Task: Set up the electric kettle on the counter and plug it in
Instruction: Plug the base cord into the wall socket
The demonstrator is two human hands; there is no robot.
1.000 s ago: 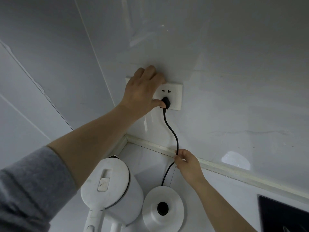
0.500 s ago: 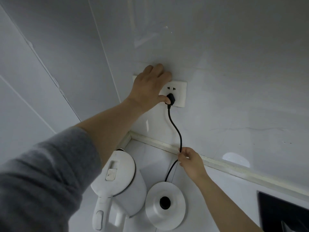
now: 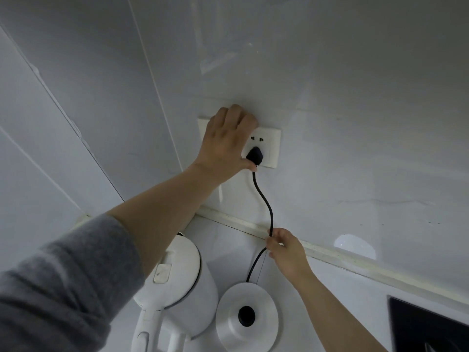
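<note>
Plugging in is the step you are on. The plug sits in the lower outlet of the socket on the wall, above the desk's back left corner, and it looks seated or nearly so.

Your left hand is bent against the wall over the socket, with the thumb lying along the plug's underside. I cannot tell whether it grips the plug or only presses it. From the plug the cord hangs down in a loose curve. Your right hand pinches it between fingertips just above the desk's back edge, then it runs on to the base.

The base lies flat near that back left corner. The kettle stands just beside it on the left, lid closed and handle toward you, not yet on the base. A dark panel shows at the right edge, well apart.

I judge most of the task done. Next, give the plug a firm last push with the thumb and check that no pins show. Then let the cord go so its slack lies behind the base. After that, lift the kettle by its handle and lower it straight onto the centre connector.
</note>
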